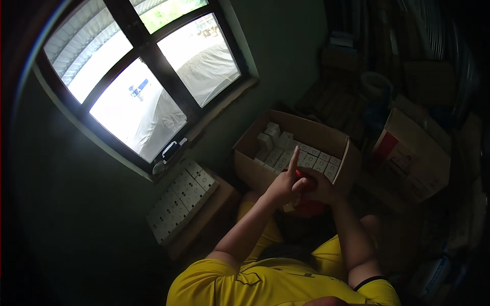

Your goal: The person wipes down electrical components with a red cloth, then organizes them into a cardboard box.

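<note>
My left hand (287,186) is raised in front of me with its index finger pointing up and its thumb out. Right beside it, my right hand (319,186) is closed around a red object (306,179), whose shape is mostly hidden by the fingers. Both hands meet at this red object, above the near edge of an open cardboard box (252,171). Inside the box stand rows of small white boxes (311,157), with a few raised at the back left.
Left of the box, white panels with dark holes (182,199) lie on a cardboard carton (219,200) under the window (178,97). Another open carton (418,158) stands tilted at the right. Dim stacked materials (339,56) fill the back right.
</note>
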Demonstrator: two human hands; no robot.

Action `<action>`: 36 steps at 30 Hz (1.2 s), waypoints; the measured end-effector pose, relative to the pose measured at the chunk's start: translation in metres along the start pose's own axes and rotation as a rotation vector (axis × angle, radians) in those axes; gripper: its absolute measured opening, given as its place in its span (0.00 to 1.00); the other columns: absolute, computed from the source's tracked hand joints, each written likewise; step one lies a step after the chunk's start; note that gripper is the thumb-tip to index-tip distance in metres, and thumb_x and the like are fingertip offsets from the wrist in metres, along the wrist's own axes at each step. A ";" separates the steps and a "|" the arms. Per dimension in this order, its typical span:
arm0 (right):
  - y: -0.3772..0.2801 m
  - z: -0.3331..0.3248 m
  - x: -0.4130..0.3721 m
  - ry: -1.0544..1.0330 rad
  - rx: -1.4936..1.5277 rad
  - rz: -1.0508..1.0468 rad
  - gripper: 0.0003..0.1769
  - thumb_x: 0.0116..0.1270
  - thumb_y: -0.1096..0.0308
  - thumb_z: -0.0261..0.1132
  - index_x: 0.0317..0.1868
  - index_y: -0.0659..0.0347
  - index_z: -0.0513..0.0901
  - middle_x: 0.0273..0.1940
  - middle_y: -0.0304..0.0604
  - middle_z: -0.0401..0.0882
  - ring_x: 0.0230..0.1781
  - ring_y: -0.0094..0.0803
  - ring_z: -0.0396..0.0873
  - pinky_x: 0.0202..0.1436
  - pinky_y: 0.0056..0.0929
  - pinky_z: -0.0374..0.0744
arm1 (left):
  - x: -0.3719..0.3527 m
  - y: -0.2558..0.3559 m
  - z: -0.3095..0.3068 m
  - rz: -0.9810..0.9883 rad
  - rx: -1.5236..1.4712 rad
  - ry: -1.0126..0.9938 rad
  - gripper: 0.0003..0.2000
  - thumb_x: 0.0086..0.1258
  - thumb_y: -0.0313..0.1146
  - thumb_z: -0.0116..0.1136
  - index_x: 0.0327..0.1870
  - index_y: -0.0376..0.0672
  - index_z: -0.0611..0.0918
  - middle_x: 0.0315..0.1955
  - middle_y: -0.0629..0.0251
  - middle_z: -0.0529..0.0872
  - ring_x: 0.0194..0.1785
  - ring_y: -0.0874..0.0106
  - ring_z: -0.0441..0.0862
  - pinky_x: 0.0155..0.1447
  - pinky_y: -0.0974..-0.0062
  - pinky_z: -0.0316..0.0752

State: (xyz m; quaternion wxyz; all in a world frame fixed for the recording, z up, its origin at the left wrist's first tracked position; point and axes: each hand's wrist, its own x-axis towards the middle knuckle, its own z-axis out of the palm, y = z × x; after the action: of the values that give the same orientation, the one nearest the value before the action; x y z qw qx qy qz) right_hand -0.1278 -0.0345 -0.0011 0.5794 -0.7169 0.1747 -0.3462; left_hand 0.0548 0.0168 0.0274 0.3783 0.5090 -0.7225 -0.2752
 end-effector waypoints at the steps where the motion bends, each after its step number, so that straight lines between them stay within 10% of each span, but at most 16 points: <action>1: 0.002 0.000 0.000 0.027 0.023 0.008 0.40 0.50 0.71 0.79 0.66 0.57 0.75 0.60 0.42 0.78 0.64 0.32 0.75 0.70 0.35 0.72 | 0.000 0.001 0.002 0.006 0.012 0.042 0.49 0.72 0.67 0.46 0.81 0.51 0.35 0.30 0.42 0.86 0.39 0.42 0.84 0.47 0.57 0.76; 8: 0.033 0.005 0.007 0.505 0.048 -0.123 0.27 0.55 0.72 0.74 0.57 0.57 0.80 0.53 0.40 0.81 0.56 0.31 0.79 0.63 0.32 0.77 | 0.006 -0.008 -0.005 -0.128 0.039 0.273 0.38 0.75 0.62 0.45 0.77 0.46 0.58 0.24 0.49 0.84 0.36 0.51 0.86 0.41 0.59 0.76; 12: 0.034 -0.014 0.006 0.957 0.626 -0.012 0.21 0.65 0.69 0.70 0.58 0.58 0.78 0.54 0.41 0.79 0.54 0.30 0.79 0.61 0.31 0.78 | 0.002 -0.049 0.027 -0.331 -0.814 0.244 0.29 0.78 0.50 0.55 0.70 0.38 0.70 0.38 0.67 0.83 0.42 0.75 0.83 0.45 0.74 0.78; 15: 0.004 -0.015 0.003 1.060 0.619 0.049 0.21 0.69 0.66 0.67 0.61 0.60 0.75 0.55 0.41 0.78 0.54 0.29 0.78 0.60 0.32 0.78 | -0.002 -0.031 0.052 -0.267 -0.881 0.201 0.26 0.76 0.41 0.61 0.68 0.35 0.72 0.50 0.63 0.84 0.52 0.74 0.82 0.53 0.74 0.78; 24: 0.048 0.024 0.001 0.833 0.131 -0.259 0.25 0.73 0.65 0.64 0.65 0.63 0.68 0.60 0.46 0.73 0.65 0.35 0.70 0.69 0.34 0.69 | 0.024 -0.020 0.063 -0.076 -0.840 0.463 0.18 0.83 0.38 0.47 0.65 0.34 0.75 0.49 0.65 0.84 0.52 0.79 0.80 0.59 0.78 0.74; 32: 0.043 -0.023 -0.017 1.200 0.063 -0.020 0.31 0.79 0.53 0.54 0.73 0.65 0.64 0.72 0.53 0.65 0.73 0.38 0.64 0.75 0.37 0.63 | -0.009 0.006 0.073 -0.267 -0.573 -0.059 0.29 0.81 0.37 0.52 0.78 0.37 0.61 0.62 0.65 0.79 0.57 0.82 0.74 0.65 0.77 0.68; 36: 0.004 0.020 -0.010 0.908 -0.091 -0.231 0.34 0.78 0.57 0.56 0.76 0.64 0.59 0.75 0.54 0.59 0.78 0.43 0.55 0.80 0.41 0.52 | 0.005 -0.003 0.083 -0.152 -0.705 0.324 0.28 0.80 0.32 0.51 0.77 0.37 0.62 0.58 0.61 0.82 0.54 0.79 0.77 0.58 0.77 0.73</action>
State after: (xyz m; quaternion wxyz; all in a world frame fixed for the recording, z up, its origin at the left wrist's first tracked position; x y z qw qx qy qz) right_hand -0.1201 -0.0149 -0.0096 0.3698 -0.5326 0.3444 -0.6790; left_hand -0.0130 0.0122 -0.0203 0.6175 0.4366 -0.4751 -0.4498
